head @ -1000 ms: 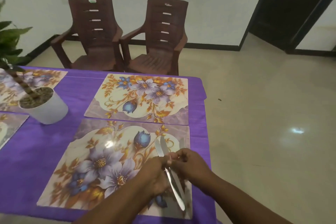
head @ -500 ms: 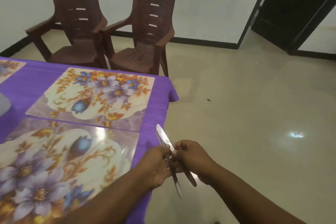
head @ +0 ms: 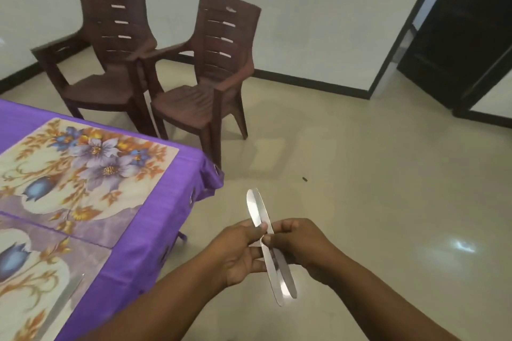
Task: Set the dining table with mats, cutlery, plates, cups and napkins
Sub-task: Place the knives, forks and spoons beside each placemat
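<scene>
Both hands meet right of the tabletop (head: 155, 219). Left hand (head: 238, 252) and right hand (head: 302, 243) pinch two knives (head: 266, 230) over the floor. One knife (head: 62, 304) lies on the near mat (head: 36, 279).

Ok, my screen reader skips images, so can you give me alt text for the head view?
Two hands, left and right, pinch a pair of table knives over the floor beside a purple-clothed table. One knife lies on the near floral placemat; two brown plastic chairs stand behind.
</scene>
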